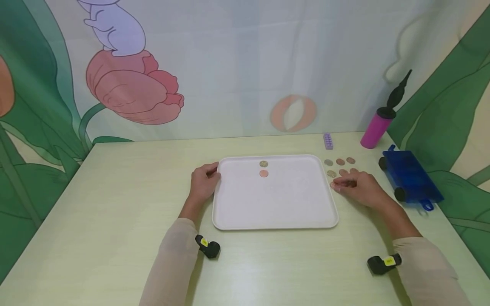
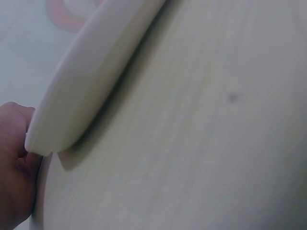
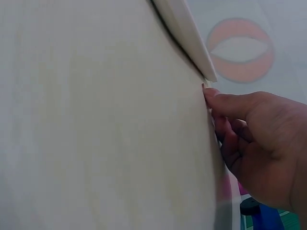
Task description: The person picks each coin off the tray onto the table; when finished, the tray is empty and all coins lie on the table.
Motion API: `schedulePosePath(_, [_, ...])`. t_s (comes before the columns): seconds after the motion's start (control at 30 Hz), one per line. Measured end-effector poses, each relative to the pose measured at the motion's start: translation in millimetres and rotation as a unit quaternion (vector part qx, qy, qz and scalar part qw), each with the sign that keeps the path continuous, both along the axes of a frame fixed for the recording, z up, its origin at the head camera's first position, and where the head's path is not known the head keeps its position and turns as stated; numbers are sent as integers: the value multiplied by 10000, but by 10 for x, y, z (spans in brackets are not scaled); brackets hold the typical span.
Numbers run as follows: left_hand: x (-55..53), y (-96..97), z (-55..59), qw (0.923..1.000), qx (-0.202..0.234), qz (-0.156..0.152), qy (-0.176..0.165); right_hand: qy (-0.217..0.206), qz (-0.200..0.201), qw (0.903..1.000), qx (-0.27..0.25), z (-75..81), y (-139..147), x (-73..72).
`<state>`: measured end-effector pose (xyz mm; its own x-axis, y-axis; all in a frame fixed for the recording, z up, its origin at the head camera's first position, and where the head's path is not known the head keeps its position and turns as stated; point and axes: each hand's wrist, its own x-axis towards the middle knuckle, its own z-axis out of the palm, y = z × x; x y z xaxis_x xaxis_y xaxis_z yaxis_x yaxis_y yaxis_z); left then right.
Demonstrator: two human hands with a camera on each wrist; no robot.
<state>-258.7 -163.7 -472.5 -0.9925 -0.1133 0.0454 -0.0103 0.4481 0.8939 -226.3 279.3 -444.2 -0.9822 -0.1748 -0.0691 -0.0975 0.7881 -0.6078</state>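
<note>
A white tray (image 1: pixel 275 204) lies on the table, with a gold-coloured coin (image 1: pixel 263 163) and a copper-coloured coin (image 1: pixel 264 173) near its far rim. At the tray's left rim, my left hand (image 1: pixel 204 182) grips the edge; the left wrist view shows that hand (image 2: pixel 17 167) at the tray's corner (image 2: pixel 81 91). Just beyond the right rim, my right hand (image 1: pixel 361 189) pinches a coin (image 1: pixel 332 184) between thumb and fingertips. Its reddish edge (image 3: pixel 203 86) shows at the fingertips in the right wrist view. Several loose coins (image 1: pixel 340 162) lie just past the right hand, partly covered by it.
A purple toy brick (image 1: pixel 328 141) stands behind the loose coins. Farther right are a pink pump (image 1: pixel 377 127) with a black top and a blue toy cart (image 1: pixel 411 176) with black wheels. A printed curtain (image 1: pixel 214 63) hangs along the table's back edge.
</note>
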Motion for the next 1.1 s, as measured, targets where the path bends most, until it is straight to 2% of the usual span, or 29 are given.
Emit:
schedulePosePath(0.2, [-4, 10, -15, 10000, -75, -19, -23, -265, 70, 9996, -65, 86, -9, -22])
schedulePosePath(0.37, [-9, 6, -9, 10000, -74, -44, -36, -163, 289, 9987, -380, 184, -157, -54])
schedulePosePath(0.57, [-6, 5, 9, 9999, -75, -34, -59, 91, 627, 9946, -822, 272, -511, -118])
schedulePosePath(0.73, [0, 5, 10, 10000, -24, -15, -62, 95, 997, 9875, -1217, 229, -859, -210])
schedulePosePath(0.83, [-2, 3, -3, 10000, 24, 11, -53, 76, 1110, 9860, -1241, 178, -1076, -276])
schedulePosePath(1.1, [-5, 6, -17, 9999, -30, 48, -103, 86, 1047, 9857, -1319, 17, -1506, -404])
